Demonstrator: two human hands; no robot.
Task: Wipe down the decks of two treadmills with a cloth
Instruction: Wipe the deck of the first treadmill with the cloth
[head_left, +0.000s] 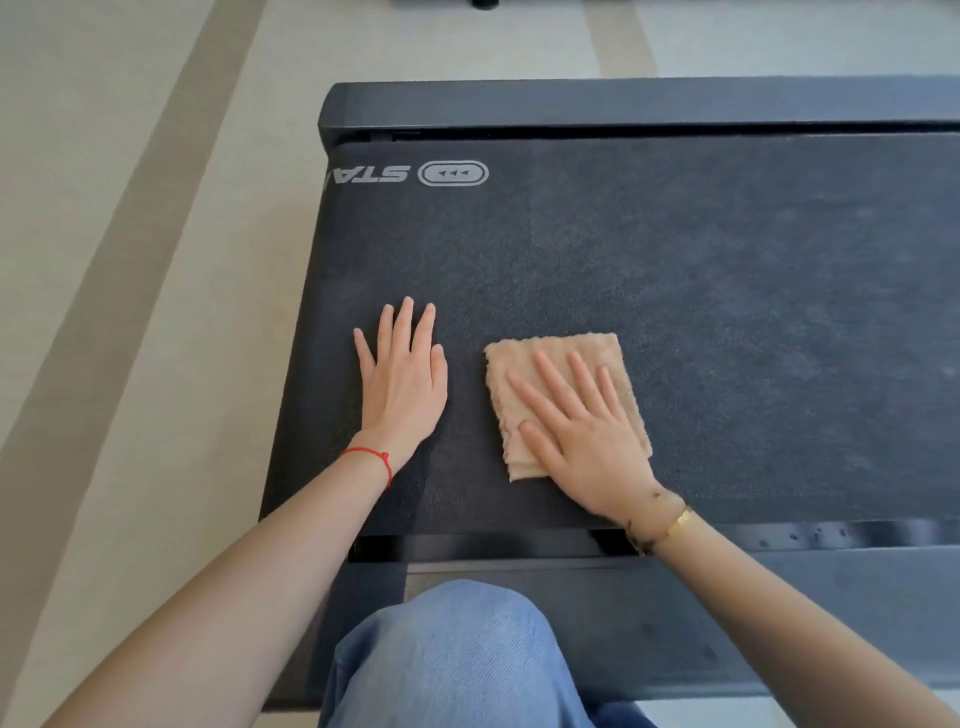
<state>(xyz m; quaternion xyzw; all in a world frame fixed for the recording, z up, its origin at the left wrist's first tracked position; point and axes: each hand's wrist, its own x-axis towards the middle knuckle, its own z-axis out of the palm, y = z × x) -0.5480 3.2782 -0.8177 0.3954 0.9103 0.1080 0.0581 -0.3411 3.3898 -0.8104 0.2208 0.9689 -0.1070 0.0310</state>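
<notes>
The dark deck (675, 291) lies wide and bare toward its right edge and far rail. Near its left end, the folded cloth (561, 364) lies flat under the right hand (587, 436), fingers spread, pressing. The left hand (405, 379) rests flat beside it, nearer the left edge.

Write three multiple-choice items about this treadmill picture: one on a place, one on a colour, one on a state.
1. Where does the cloth lie?
A. on the treadmill belt
B. on the floor
C. on the knee

2. What colour is the wrist string on the left hand?
A. blue
B. red
C. green

3. How is the right hand?
A. clenched in a fist
B. lifted in the air
C. flat, pressing the cloth

Answers: 1 A, the dark belt shows all around the cloth; 2 B, a thin red string circles the wrist; 3 C, straight fingers lie spread on the cloth.
</notes>
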